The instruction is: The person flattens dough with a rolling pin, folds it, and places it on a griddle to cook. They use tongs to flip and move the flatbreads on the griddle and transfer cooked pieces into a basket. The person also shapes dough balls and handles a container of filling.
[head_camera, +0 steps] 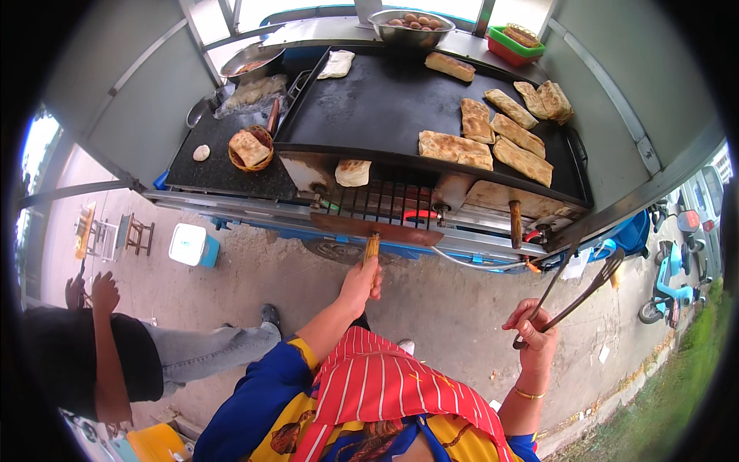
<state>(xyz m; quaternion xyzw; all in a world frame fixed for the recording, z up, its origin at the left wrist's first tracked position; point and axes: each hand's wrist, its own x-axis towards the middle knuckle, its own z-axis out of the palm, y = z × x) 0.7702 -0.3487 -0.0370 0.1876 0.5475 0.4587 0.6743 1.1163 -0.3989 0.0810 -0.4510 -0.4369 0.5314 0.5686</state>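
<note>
My left hand point(359, 287) grips the wooden handle point(372, 248) on the rusty front plate point(340, 226) of a pulled-out rack point(381, 202) with dark bars. A browned flatbread point(353, 172) shows at the rack's left, partly under the griddle edge. In my right hand point(534, 335) are long metal tongs point(586, 289), their arms spread and nothing between the tips. Above the rack is a black griddle point(381, 104). Several browned flatbreads point(522, 161) lie on its right side, and a pale piece of dough point(337, 64) sits at its far left corner.
Left of the griddle, a dark counter point(231, 179) bears a small basket point(267, 138) with a flatbread and a dough ball point(201, 153). A steel bowl of eggs point(411, 39) stands behind. A person point(98, 358) stands at left. A second wooden handle point(515, 222) hangs at right.
</note>
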